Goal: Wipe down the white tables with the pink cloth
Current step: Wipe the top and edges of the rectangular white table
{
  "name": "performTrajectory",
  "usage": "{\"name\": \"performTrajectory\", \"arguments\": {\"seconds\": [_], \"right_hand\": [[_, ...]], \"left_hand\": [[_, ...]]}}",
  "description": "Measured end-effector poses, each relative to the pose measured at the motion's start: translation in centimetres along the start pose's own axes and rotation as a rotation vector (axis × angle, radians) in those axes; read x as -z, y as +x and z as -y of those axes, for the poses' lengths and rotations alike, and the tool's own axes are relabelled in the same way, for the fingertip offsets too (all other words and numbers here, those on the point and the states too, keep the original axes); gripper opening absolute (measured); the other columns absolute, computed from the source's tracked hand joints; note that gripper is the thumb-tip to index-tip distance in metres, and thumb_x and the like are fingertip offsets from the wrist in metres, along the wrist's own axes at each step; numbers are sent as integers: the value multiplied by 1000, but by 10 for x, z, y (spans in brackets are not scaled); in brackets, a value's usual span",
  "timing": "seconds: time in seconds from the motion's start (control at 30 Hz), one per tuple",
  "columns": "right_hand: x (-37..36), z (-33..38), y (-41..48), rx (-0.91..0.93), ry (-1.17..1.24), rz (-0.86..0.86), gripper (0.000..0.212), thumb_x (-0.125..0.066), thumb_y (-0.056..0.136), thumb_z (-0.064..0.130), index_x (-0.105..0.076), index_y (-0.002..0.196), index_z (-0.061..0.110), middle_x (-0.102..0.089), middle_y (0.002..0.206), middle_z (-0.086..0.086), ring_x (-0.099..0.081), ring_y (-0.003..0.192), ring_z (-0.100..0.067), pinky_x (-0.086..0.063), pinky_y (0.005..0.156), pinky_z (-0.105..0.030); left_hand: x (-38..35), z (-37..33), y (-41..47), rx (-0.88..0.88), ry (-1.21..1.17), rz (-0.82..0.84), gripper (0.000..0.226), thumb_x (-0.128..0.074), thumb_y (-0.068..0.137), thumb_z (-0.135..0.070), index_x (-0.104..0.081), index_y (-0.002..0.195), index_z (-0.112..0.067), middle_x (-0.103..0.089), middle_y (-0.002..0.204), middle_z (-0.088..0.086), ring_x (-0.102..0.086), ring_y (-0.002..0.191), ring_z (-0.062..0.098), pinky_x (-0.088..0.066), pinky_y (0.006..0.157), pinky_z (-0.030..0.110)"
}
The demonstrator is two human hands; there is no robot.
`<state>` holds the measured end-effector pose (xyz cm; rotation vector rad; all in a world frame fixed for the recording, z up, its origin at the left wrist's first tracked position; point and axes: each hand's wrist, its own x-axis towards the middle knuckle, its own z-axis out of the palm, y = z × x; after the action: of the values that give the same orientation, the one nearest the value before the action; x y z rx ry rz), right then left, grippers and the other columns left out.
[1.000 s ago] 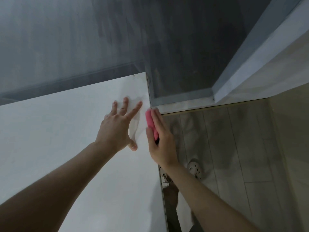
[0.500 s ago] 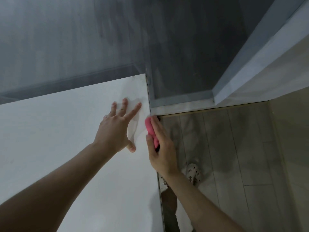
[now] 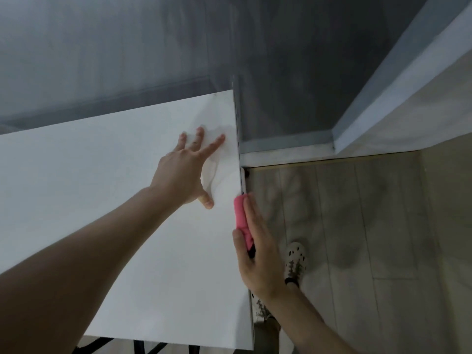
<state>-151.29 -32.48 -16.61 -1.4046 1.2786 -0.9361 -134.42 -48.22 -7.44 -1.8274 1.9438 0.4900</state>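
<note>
A white table point(image 3: 115, 200) fills the left and middle of the head view. My left hand point(image 3: 182, 171) lies flat on its top near the far right corner, fingers spread. My right hand point(image 3: 256, 254) presses the folded pink cloth point(image 3: 240, 217) against the table's right side edge, thumb on the table-top side and straight fingers on the outer side. Most of the cloth is hidden under that hand; only its upper end shows.
A dark grey wall point(image 3: 153, 47) runs behind the table. A lighter wall point(image 3: 408, 103) angles in at the right. Pale tiled floor point(image 3: 370, 238) lies beside the table, with my white shoe point(image 3: 295, 261) on it. Dark table legs point(image 3: 143, 347) show below the near edge.
My right hand has slid the pink cloth along the table's right edge toward me. My left hand stays flat on the table top.
</note>
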Motion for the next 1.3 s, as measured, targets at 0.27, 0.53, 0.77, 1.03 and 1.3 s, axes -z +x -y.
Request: {"name": "performTrajectory", "arguments": {"seconds": [0.27,0.53,0.77,1.03,1.3], "right_hand": [[8,26,166,-23,-78,-65,59,-52,115,32,-34,170,19,-27,179,2,-28,164,-18,-33,132,-43],[-5,11,29,-5,-74,-98,60,-52,116,33,-31,171,22,-33,176,9,-31,162,-9,-36,131,-41],[-8,6,-98,-24,-83,-51,62,-53,114,33,-30,171,28,-30,176,17,-27,161,0,-27,132,-26],[-6,22,109,-18,-174,-135,59,-51,115,30,-34,169,15,-37,174,-3,-36,159,-19,-29,130,-33],[-18,-5,-153,-46,38,-90,60,-52,114,38,-30,170,37,-58,157,-3,-51,114,17,-45,102,-17]], "left_hand": [[-10,5,-16,4,-126,-106,149,-107,55,-50,-18,174,-43,-9,185,-1,-11,170,30,-37,126,66],[-123,-7,-132,-79,-240,-612,40,-76,103,-34,-71,137,-14,-66,137,8,-61,128,30,-55,105,49],[-201,-16,-166,-176,-316,-691,47,-47,116,-28,-56,160,-14,-44,172,10,-32,165,27,-28,133,55],[-216,-7,-153,-187,-317,-793,48,-43,117,-34,-54,162,-21,-43,174,4,-29,166,21,-25,135,52],[-216,-7,-155,-182,-293,-764,48,-41,117,-32,-53,162,-19,-41,175,5,-28,167,22,-26,134,54]]}}
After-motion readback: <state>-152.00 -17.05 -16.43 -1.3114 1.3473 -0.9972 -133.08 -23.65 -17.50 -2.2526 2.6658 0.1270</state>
